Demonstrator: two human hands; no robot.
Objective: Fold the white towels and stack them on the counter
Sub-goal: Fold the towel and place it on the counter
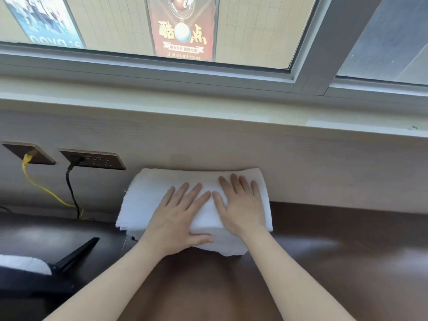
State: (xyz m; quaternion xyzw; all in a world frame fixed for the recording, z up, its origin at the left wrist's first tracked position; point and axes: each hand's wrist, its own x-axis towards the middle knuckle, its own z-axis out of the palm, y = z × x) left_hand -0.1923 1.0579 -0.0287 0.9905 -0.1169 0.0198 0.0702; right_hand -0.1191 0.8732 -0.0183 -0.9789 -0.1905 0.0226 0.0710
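A stack of folded white towels (148, 193) sits on the dark brown counter (335, 262), pushed back against the pale wall panel. My left hand (178, 216) lies flat on top of the stack with fingers spread, its thumb along the front edge. My right hand (240, 205) presses flat beside it on the right half, fingers straight and pointing to the wall. The lower towels stick out a little at the front under my wrists. Another white towel (23, 264) lies at the far left edge.
Two brown wall sockets (92, 159) sit left of the stack, with a yellow cable (44, 188) and a black cable (71, 191) hanging to the counter. A black angled object (76, 253) lies at the lower left. A window sill (208, 107) runs above the wall panel.
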